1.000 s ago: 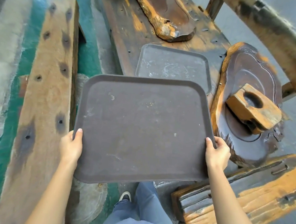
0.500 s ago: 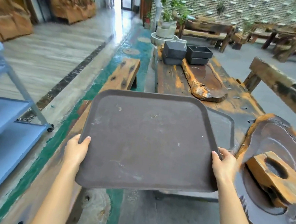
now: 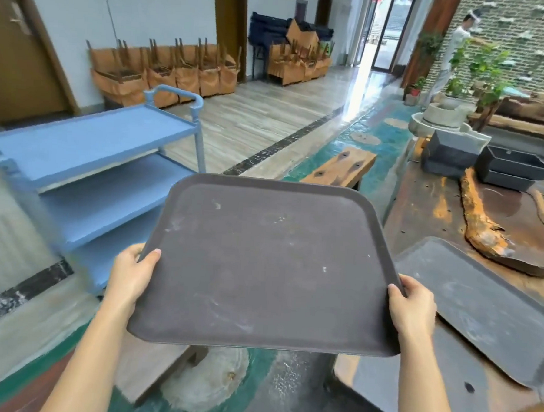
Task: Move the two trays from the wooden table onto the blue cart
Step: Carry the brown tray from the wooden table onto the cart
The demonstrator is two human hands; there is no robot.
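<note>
Two hands, ours, carry one dark brown tray (image 3: 271,262) level in the air: left hand (image 3: 131,277) clamped on its left edge, right hand (image 3: 412,307) on its right edge, thumbs pressed on top, fingers hidden beneath. One second tray (image 3: 479,308) lies flat on the wooden table (image 3: 429,195) to our right. Farther off, left: one blue cart (image 3: 88,139), three shelves bare, well apart from the held tray.
</note>
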